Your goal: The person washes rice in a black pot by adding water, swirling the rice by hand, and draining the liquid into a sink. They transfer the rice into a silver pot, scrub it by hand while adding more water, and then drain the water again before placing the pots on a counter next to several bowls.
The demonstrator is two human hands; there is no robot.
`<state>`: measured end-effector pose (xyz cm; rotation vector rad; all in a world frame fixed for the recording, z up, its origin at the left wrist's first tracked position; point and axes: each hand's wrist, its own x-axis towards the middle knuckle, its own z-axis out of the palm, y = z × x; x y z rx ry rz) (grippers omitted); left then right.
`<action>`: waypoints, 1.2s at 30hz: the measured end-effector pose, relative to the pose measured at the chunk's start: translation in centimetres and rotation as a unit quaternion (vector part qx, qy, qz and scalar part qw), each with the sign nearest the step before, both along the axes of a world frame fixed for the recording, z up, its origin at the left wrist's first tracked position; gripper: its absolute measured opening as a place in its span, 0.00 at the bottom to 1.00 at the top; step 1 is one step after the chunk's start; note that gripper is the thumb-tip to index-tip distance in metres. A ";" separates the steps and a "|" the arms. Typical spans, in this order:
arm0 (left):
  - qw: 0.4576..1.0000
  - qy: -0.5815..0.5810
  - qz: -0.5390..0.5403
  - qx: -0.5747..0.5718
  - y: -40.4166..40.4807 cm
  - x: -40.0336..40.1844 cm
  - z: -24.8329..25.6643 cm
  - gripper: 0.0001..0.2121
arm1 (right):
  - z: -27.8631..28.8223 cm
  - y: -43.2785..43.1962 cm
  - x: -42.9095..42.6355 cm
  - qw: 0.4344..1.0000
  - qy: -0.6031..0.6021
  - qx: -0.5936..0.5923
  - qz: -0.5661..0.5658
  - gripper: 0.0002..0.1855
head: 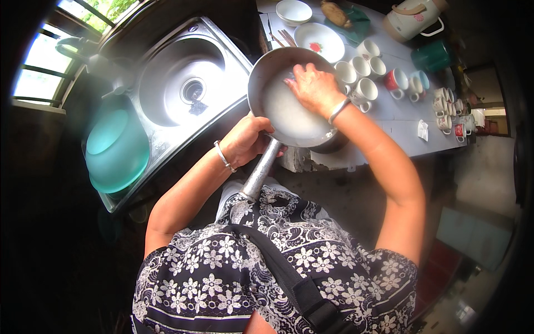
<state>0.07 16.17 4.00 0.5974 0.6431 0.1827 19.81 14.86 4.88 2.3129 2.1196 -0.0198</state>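
Observation:
A metal saucepan with a long tubular handle is held up before me, between the sink and the table. Cloudy white liquid lies in it, and a few white bits cling to its inner wall at the lower right. My left hand grips the rim beside the base of the handle, thumb on top and fingers underneath. Inside the pan, my right hand reaches down with bent fingers at the liquid. Whether its fingertips hold anything is hidden.
To the left is a stainless steel sink with dark scraps at its drain. An upturned teal basin sits on its drainboard. The table bears several mugs, a floral plate, stacked bowls and a thermos flask.

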 end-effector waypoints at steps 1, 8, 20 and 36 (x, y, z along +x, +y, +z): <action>1.000 -0.001 -0.003 -0.001 0.0 0.0 0.0 0.15 | -0.1 -0.1 -0.4 1.000 0.007 -0.006 0.001 0.21; 1.000 0.006 -0.006 0.003 0.0 0.2 0.1 0.14 | -0.6 -1.7 -2.9 0.998 0.025 -0.034 0.055 0.21; 1.000 0.012 0.002 0.017 0.2 0.1 -0.2 0.14 | 1.0 -5.1 -1.1 0.976 0.046 -0.104 0.184 0.09; 0.999 0.036 0.018 0.032 1.3 -1.8 -0.5 0.14 | 0.7 -10.4 2.4 0.964 0.172 0.201 0.018 0.04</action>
